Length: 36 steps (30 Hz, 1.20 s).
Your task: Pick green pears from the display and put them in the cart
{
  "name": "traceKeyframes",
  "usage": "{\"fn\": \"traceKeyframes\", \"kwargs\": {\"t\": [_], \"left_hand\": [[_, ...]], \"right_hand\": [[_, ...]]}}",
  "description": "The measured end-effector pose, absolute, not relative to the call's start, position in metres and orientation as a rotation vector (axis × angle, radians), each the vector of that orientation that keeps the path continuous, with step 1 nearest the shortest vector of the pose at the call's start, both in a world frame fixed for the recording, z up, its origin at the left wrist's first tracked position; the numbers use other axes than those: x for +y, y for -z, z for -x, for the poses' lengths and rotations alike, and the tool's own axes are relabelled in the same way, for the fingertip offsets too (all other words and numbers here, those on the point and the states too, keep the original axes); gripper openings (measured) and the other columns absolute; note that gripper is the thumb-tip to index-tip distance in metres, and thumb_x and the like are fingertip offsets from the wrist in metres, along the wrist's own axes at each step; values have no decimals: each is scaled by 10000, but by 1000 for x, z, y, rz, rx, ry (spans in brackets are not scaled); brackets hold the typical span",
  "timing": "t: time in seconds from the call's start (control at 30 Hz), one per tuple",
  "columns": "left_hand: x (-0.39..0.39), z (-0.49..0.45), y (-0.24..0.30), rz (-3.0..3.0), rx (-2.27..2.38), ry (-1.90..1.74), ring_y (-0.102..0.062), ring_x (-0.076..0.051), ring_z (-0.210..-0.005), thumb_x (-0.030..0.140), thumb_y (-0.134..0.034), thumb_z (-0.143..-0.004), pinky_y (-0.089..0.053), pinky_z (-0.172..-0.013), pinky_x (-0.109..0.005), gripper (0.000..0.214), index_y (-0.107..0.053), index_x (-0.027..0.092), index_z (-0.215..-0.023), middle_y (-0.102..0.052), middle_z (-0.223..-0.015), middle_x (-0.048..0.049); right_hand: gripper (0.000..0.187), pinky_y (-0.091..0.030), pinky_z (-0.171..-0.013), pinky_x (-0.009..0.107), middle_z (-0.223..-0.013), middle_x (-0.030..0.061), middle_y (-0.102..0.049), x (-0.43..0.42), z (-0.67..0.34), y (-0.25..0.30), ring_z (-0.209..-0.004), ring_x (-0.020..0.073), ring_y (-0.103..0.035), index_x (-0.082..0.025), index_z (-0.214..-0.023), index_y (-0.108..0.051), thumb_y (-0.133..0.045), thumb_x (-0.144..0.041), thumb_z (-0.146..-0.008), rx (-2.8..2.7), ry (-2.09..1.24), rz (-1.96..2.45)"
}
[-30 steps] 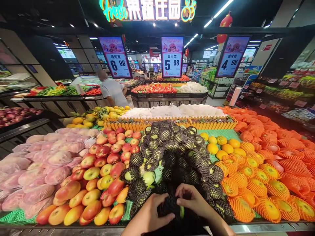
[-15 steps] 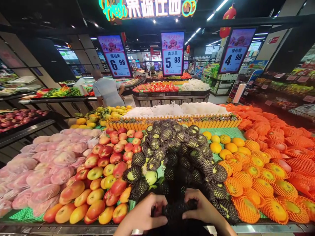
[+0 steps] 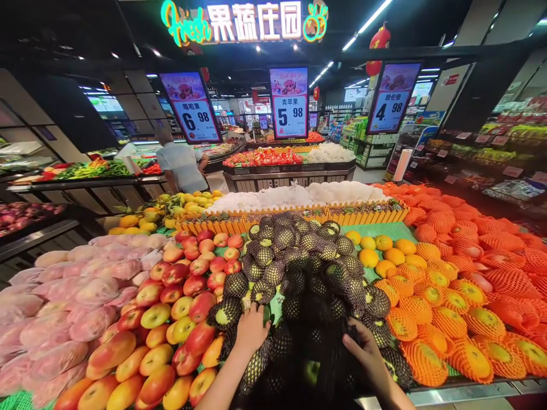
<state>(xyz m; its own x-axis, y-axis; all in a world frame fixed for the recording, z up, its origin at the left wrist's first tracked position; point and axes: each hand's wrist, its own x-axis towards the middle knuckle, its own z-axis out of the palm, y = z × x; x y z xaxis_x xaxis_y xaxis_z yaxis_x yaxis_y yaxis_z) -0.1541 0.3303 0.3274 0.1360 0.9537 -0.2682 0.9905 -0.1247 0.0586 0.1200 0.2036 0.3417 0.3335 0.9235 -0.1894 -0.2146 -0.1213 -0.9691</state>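
My left hand (image 3: 253, 329) reaches over a green apple (image 3: 267, 314), fingers curled on its top and thumb at its right side. Most of that apple hides under the hand. My right hand (image 3: 366, 348) is at the right of the dark area in front of me, thumb and fingers bent around a black net sleeve (image 3: 342, 331); shadow blurs its outline. Between and beyond both hands lies a heap of green apples in black net sleeves (image 3: 294, 242). One netted apple (image 3: 256, 364) sits beside my left forearm.
Red-yellow apples (image 3: 171, 319) and pink wrapped fruit (image 3: 77, 307) lie to the left. Oranges in orange nets (image 3: 444, 319) and red-netted fruit (image 3: 504, 267) are on the right. A low yellow fence (image 3: 290, 216) crosses behind. A person (image 3: 182, 165) stands farther back.
My hands were together low in front, both on black netting. Now they are apart: the left has gone forward and left onto the bare green apple, the right slightly right and forward.
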Motion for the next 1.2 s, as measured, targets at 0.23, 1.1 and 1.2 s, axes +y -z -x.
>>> {"fn": "traceKeyframes", "kwargs": {"t": [0.23,1.1,1.2], "left_hand": [[353,150,-315,-1917,2059,425,-690,-383,-1119,382,-679,-846,-509,-920,-422,541,-643,-8,-1219,-725,-1154,-295],[341,175,-331,-1911,2017,32,-737,-363,-984,504,-633,-734,-532,-771,-391,622,-578,134,-1231,-779,-1032,-175],[338,172,-340,-1895,1990,-79,-741,-370,-957,504,-602,-753,-524,-752,-399,537,-606,167,-1170,-782,-1016,-161]], "right_hand": [[644,-418,-1062,572,-1041,94,-755,200,-118,-328,-1094,381,-624,-247,-935,-767,-927,-614,-431,-618,-1081,1375],[544,-558,-757,414,-786,48,-705,210,-105,-339,-780,264,-626,-231,-850,-780,-901,-620,-491,-865,-1216,1368],[544,-564,-809,431,-839,46,-723,210,-103,-340,-830,277,-646,-237,-910,-777,-924,-565,-502,-844,-1216,1375]]}}
